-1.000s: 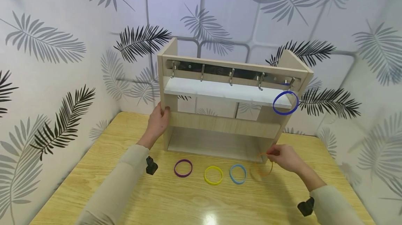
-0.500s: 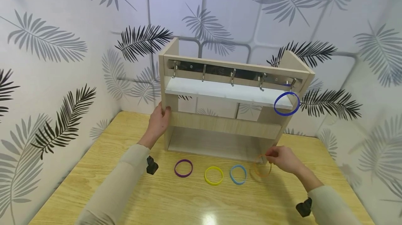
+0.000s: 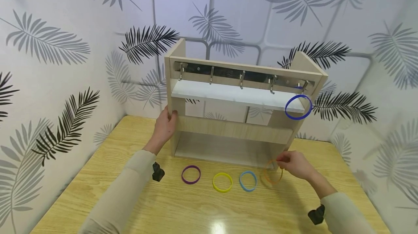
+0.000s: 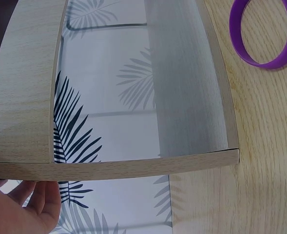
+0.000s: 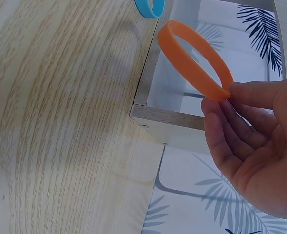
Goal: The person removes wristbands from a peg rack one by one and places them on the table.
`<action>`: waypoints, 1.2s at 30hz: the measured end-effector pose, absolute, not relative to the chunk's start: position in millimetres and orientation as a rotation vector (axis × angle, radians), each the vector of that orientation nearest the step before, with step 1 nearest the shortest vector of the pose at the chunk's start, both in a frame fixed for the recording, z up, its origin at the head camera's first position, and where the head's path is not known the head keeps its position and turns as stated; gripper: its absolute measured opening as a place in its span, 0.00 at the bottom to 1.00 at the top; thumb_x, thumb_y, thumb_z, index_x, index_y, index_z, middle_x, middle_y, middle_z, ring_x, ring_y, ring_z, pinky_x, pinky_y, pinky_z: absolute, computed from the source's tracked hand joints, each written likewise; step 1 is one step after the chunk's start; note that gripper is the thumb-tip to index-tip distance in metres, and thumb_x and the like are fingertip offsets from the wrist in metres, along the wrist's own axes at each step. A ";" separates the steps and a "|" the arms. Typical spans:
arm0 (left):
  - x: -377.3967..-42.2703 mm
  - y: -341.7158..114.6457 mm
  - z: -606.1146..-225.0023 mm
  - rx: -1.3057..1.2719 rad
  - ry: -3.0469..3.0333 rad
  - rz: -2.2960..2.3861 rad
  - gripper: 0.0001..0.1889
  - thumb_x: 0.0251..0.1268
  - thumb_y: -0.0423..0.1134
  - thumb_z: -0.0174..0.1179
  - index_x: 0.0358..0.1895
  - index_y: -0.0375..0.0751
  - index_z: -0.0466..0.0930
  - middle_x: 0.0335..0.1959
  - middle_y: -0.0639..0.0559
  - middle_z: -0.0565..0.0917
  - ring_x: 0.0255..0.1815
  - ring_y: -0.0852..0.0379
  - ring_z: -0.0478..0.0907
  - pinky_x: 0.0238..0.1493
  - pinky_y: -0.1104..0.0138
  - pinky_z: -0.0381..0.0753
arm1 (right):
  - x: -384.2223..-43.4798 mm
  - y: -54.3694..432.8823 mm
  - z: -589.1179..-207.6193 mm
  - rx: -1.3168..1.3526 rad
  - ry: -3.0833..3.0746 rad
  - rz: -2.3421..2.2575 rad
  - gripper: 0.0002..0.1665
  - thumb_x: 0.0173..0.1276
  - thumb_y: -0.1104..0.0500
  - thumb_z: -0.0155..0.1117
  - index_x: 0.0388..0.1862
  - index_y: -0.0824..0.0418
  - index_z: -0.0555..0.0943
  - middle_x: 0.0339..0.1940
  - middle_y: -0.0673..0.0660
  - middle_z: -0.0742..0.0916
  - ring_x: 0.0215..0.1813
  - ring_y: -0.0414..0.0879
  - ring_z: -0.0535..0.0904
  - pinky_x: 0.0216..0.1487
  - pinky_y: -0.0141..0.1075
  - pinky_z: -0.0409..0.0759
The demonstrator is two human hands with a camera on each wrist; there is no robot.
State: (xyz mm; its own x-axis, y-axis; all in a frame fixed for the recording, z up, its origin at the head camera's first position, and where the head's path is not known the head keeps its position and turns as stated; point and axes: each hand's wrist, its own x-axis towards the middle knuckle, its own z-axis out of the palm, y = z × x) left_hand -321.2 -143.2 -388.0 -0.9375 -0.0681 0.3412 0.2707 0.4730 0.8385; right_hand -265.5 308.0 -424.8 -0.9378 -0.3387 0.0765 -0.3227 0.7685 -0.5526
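Right hand (image 3: 295, 165) pinching orange band (image 3: 273, 172), holding it just above bench (image 3: 98, 190) beside rack's (image 3: 235, 128) right foot. Left hand (image 3: 164, 128) gripping rack's left upright, apparently steadying. Purple band (image 3: 191, 174) lying on bench.

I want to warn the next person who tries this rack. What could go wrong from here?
The right hand pinches the orange band only at its edge, so it might slip and drop. The free hooks are small and sit high, so a lift could miss one. The rack may shift if the left hand lets go.
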 end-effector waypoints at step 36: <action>-322.5 -143.3 -389.3 -0.180 -2.366 -1.439 0.27 0.74 0.45 0.39 0.70 0.34 0.58 0.58 0.33 0.71 0.57 0.38 0.71 0.52 0.46 0.73 | -268.8 305.1 -435.9 -0.572 2.955 -0.849 0.06 0.63 0.65 0.62 0.36 0.67 0.83 0.30 0.55 0.86 0.30 0.43 0.80 0.30 0.36 0.77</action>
